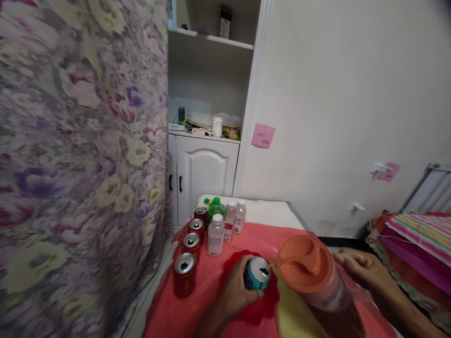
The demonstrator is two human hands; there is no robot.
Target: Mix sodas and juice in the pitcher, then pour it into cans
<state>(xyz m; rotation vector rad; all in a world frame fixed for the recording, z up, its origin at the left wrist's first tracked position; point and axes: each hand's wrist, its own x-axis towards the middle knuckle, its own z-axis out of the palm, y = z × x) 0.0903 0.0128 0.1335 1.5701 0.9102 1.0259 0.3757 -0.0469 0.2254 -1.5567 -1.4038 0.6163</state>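
My left hand (236,288) is wrapped around a teal drink can (257,277) with a silver top and an open mouth hole. On the right, my right hand (359,270) has its fingers curled at the handle side of a clear plastic pitcher (331,295) with an orange lid (305,263). The pitcher is tilted left and holds dark brown liquid. Its spout is close to the can's opening, where a thin brownish stream shows. A red scalloped mat (260,312) lies beneath the can.
Several red cans (185,274) stand in a row along the table's left side. Beside them are clear bottles (215,237) with white caps and a green bottle (215,209). A yellowish board (294,310) lies under the pitcher. A floral curtain (84,164) hangs at left.
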